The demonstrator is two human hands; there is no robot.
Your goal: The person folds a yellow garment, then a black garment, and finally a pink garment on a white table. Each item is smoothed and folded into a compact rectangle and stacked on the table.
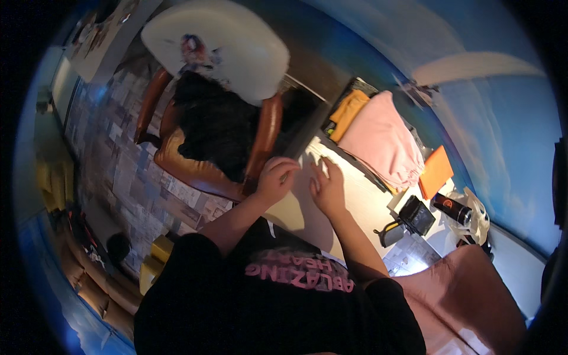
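My left hand (277, 178) hovers by the left edge of the white tabletop (301, 219), its fingers loosely curled with a gap before the thumb and no object visible in it. Over the same tabletop, my right hand (328, 186) has its fingers spread and holds nothing. Beyond it lies a stack of folded clothes, with a pink garment (379, 140) on top and a mustard-yellow garment (350, 113) at its left side. An orange flat item (435, 173) rests against the stack's right end.
Left of the table stands a brown armchair (195, 162) bearing a black cloth (217, 124); white printed fabric (239, 49) covers its back. Sunglasses (391, 234), a black wallet-like item (417, 215), a dark cylindrical container (452, 209) and a plastic bag (477, 217) lie at right. A pink seat (466, 297) adjoins.
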